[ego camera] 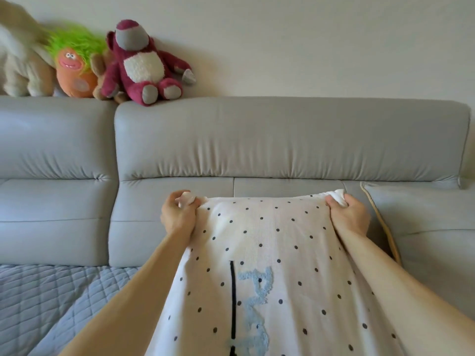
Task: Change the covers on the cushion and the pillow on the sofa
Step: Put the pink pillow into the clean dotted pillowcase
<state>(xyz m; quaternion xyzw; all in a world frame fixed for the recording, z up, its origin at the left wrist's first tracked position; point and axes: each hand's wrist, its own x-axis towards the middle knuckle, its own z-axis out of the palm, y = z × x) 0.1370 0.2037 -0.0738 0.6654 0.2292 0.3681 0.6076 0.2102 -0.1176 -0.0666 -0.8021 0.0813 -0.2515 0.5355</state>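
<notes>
The cushion point(270, 240) lies before me, the sofa's backrest point(282, 140) behind it. Plush toys point(144, 62) sit atop that backrest, left; a pillow point(424, 214) rests just right.

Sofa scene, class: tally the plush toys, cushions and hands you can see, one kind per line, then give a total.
Plush toys: 4: cream plush, orange plush, brown plush (mostly hidden), maroon plush
Cushions: 2: dotted cushion, grey cushion
Hands: 2: left hand, right hand
Total: 8
</notes>
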